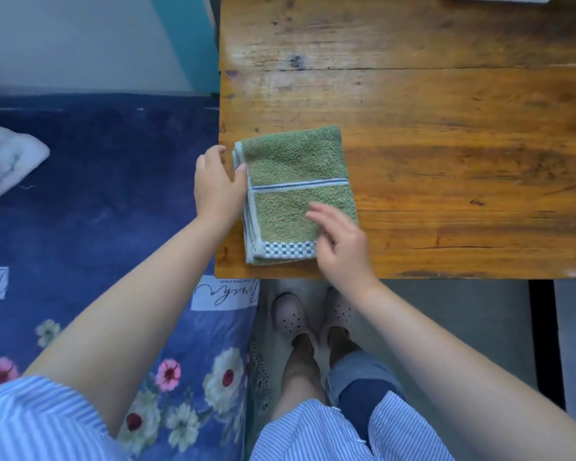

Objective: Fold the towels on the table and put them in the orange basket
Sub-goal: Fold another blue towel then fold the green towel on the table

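Lying lengthwise away: folded towel (296,194)

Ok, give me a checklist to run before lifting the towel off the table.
1. Towel folded into a compact rectangle: ok.
2. Towel fully on the table: ok, near the front left corner.
3. Left hand on the towel's left edge: ok, thumb on top.
4. Right hand gripping: not ok, fingers loose over the near right corner.
5. Orange basket located: cannot tell, not in view.
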A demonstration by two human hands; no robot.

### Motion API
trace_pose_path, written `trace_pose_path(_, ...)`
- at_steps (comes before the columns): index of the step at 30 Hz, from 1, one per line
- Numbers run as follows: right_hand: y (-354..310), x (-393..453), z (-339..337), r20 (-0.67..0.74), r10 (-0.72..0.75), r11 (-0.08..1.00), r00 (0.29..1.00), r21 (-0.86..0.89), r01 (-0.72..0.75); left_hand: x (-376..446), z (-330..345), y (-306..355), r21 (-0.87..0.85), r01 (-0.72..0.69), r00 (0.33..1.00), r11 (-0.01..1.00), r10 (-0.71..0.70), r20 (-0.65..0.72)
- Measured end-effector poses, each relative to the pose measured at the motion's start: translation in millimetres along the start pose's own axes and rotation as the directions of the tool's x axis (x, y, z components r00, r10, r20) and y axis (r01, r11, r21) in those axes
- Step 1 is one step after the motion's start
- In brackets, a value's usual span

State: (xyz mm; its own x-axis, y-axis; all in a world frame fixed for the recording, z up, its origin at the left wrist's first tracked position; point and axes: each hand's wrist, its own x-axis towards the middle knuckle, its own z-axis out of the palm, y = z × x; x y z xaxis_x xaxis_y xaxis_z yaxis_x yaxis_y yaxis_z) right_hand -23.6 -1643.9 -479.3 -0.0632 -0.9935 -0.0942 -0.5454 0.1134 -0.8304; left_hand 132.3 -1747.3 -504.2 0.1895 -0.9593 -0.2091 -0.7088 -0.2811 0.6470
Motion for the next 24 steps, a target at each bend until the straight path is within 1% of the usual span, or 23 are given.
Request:
trace_pose_path(1, 4.1, 11.5, -5.8, -0.024, -0.031, 0.996, 0.999, -0.082, 0.029, -11.4, 1.1, 0.4, 0.067, -0.091, 0.995, 0.994, 0.093, -0.024)
trace_pose_path(2, 7.9, 24.9, -10.0, -0.012, -0.052, 0.984, 0.999, -0.172, 0.049, -22.9, 4.0, -0.1, 0.137, -0.186, 0.982, 0.973, 0.190, -0.009)
trace_pose_path(3, 11.3, 38.6, -12.6, 0.037, -0.059, 0.962, 0.998, -0.266, 0.067, -34.9, 7.9, -0.1, 0.194, -0.263, 0.965, 0.945, 0.260, 0.043)
trace_pose_path(4, 15.5, 51.5, -13.3, 0.116, -0.066, 0.923, 0.991, -0.370, 0.105, -45.4, 13.0, -0.9, 0.241, -0.311, 0.950, 0.920, 0.290, 0.117)
trace_pose_path(6, 26.9, 74.3, -9.6, 0.285, -0.074, 0.793, 0.956, -0.564, 0.230, -59.7, 24.6, -6.8, 0.331, -0.359, 0.925, 0.873, 0.285, 0.252)
trace_pose_path(8, 37.5, 91.2, -6.0, 0.397, -0.078, 0.686, 0.915, -0.644, 0.338, -65.0, 32.3, -16.7, 0.394, -0.376, 0.913, 0.839, 0.262, 0.313)
trace_pose_path(10, 45.8, 100.9, -7.8, 0.433, -0.079, 0.658, 0.898, -0.654, 0.373, -62.8, 33.4, -23.7, 0.408, -0.377, 0.913, 0.832, 0.259, 0.316)
trace_pose_path(13, 58.7, 106.0, -15.5, 0.413, -0.044, 0.710, 0.910, -0.628, 0.319, -58.4, 34.8, -28.2, 0.388, -0.394, 0.901, 0.833, 0.266, 0.343)
trace_pose_path(16, 60.7, 110.3, -20.5, 0.355, 0.063, 0.788, 0.933, -0.591, 0.172, -57.1, 34.0, -29.7, 0.370, -0.406, 0.888, 0.836, 0.266, 0.375)
trace_pose_path(19, 54.6, 109.2, -27.1, 0.255, 0.159, 0.836, 0.954, -0.549, 0.008, -55.8, 31.7, -32.9, 0.331, -0.412, 0.878, 0.849, 0.273, 0.394)
trace_pose_path(20, 52.7, 102.5, -30.8, 0.224, 0.148, 0.846, 0.963, -0.532, -0.007, -55.5, 32.0, -34.3, 0.321, -0.409, 0.877, 0.854, 0.271, 0.396)
trace_pose_path(21, 50.0, 92.1, -35.9, 0.206, 0.098, 0.855, 0.974, -0.518, 0.024, -55.6, 32.2, -34.4, 0.319, -0.406, 0.879, 0.856, 0.270, 0.393)
trace_pose_path(22, 47.0, 77.5, -40.9, 0.205, 0.012, 0.862, 0.979, -0.499, 0.094, -56.2, 31.4, -33.6, 0.324, -0.407, 0.881, 0.854, 0.273, 0.387)
trace_pose_path(23, 43.4, 61.1, -45.5, 0.227, -0.099, 0.857, 0.969, -0.475, 0.199, -58.0, 29.4, -32.2, 0.324, -0.416, 0.884, 0.850, 0.294, 0.365)
trace_pose_path(24, 41.5, 44.8, -49.1, 0.258, -0.221, 0.822, 0.941, -0.470, 0.321, -60.7, 26.4, -31.1, 0.321, -0.454, 0.877, 0.831, 0.355, 0.323)
